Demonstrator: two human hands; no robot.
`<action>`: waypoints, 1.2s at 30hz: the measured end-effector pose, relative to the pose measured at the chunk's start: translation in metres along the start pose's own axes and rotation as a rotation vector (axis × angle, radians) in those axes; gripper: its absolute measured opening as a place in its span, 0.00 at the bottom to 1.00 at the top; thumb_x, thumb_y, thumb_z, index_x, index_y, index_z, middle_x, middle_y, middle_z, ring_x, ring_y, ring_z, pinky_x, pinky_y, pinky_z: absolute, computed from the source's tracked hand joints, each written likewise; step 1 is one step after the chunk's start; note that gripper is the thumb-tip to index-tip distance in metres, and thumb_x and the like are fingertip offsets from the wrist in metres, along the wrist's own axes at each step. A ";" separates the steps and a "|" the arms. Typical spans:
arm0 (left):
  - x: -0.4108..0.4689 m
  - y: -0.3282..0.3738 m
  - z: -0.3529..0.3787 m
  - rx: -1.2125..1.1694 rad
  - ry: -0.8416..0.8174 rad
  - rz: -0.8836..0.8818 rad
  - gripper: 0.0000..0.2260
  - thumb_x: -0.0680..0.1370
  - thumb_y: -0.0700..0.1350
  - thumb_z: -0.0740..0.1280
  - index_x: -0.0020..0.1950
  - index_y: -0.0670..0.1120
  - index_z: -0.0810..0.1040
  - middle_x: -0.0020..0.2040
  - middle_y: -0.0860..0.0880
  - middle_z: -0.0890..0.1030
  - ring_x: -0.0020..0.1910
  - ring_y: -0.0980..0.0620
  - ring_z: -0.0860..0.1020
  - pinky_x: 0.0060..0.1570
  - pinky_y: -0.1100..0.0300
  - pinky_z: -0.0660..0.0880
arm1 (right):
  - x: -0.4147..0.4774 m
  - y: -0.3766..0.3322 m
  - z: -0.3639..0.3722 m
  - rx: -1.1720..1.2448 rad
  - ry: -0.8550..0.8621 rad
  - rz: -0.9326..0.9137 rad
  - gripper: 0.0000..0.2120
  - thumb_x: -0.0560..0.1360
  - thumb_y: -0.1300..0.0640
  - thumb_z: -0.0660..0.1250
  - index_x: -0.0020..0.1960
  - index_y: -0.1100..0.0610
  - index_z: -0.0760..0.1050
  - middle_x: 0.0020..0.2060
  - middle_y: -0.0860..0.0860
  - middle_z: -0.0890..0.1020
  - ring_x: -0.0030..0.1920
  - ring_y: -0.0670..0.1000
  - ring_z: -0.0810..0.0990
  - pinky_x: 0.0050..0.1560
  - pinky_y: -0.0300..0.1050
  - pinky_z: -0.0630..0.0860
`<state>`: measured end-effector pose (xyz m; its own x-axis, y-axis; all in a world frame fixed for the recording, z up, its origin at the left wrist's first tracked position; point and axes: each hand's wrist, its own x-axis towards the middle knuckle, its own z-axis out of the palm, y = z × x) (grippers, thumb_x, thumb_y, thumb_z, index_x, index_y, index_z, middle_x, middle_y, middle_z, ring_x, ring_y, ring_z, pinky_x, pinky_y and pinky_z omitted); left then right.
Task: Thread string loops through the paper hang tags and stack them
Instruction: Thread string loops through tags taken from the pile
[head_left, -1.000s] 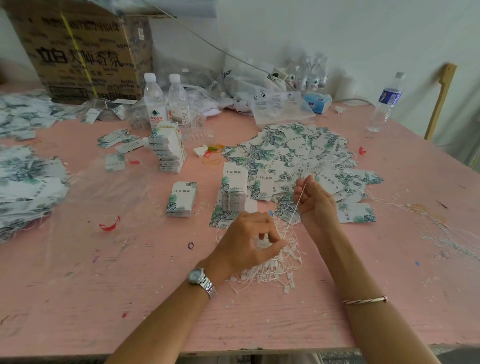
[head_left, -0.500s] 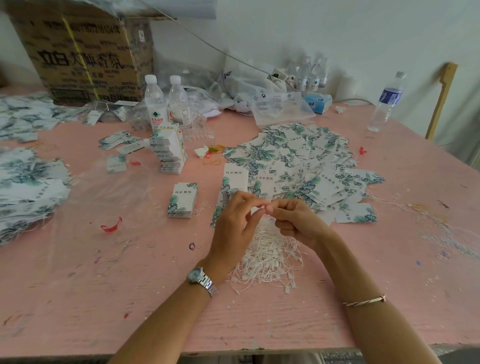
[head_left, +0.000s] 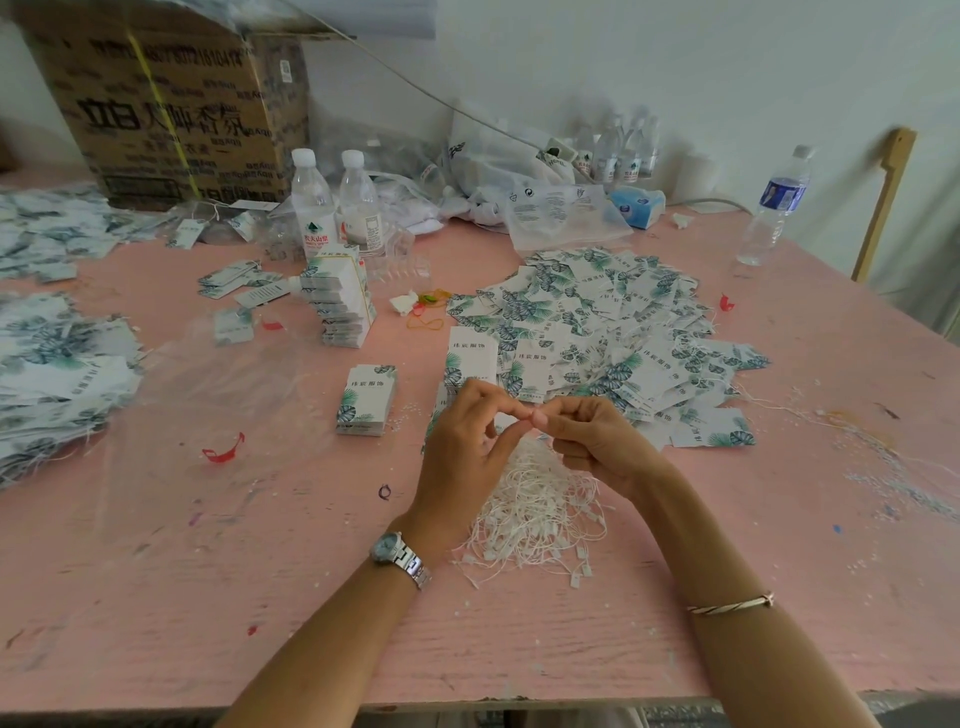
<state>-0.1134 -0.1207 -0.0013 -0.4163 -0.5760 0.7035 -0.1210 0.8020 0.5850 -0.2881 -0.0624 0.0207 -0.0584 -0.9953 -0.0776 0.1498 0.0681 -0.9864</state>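
White string loops (head_left: 535, 514) lie heaped near the pink table's (head_left: 311, 623) front edge. Above the heap, the left hand (head_left: 462, 447) and right hand (head_left: 597, 441) meet, fingertips pinched together; what they hold is too small to tell. Hang tags (head_left: 597, 322) spread beyond the heap, with bare tabletop to its right.

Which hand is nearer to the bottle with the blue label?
Right. The right hand lies near and left of the bottle; the left hand is farther left.

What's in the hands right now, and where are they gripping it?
Cannot tell: the left hand and right hand pinch fingertips together above the string pile; whatever they pinch is too small to see.
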 end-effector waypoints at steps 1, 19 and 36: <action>0.000 -0.001 0.000 0.026 0.000 0.005 0.05 0.78 0.45 0.72 0.51 0.45 0.82 0.48 0.52 0.76 0.38 0.54 0.73 0.37 0.59 0.75 | 0.000 0.000 0.000 0.004 0.007 -0.009 0.06 0.71 0.58 0.72 0.43 0.62 0.80 0.23 0.46 0.61 0.22 0.43 0.56 0.21 0.34 0.56; 0.011 -0.024 -0.029 0.706 0.097 -0.100 0.17 0.74 0.45 0.76 0.62 0.47 0.83 0.53 0.46 0.78 0.48 0.44 0.73 0.41 0.51 0.71 | 0.000 0.001 0.006 0.020 0.068 -0.049 0.03 0.71 0.59 0.72 0.39 0.56 0.81 0.24 0.46 0.63 0.22 0.44 0.56 0.21 0.34 0.58; 0.014 -0.031 -0.030 0.684 0.244 0.178 0.03 0.75 0.44 0.75 0.43 0.45 0.86 0.44 0.49 0.81 0.40 0.47 0.72 0.38 0.56 0.62 | 0.002 0.003 0.003 0.018 0.132 -0.055 0.03 0.70 0.56 0.73 0.40 0.55 0.80 0.26 0.47 0.58 0.23 0.44 0.55 0.22 0.35 0.57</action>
<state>-0.0887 -0.1584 0.0024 -0.2799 -0.3831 0.8803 -0.6372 0.7600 0.1281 -0.2846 -0.0643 0.0185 -0.1958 -0.9797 -0.0429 0.1604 0.0111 -0.9870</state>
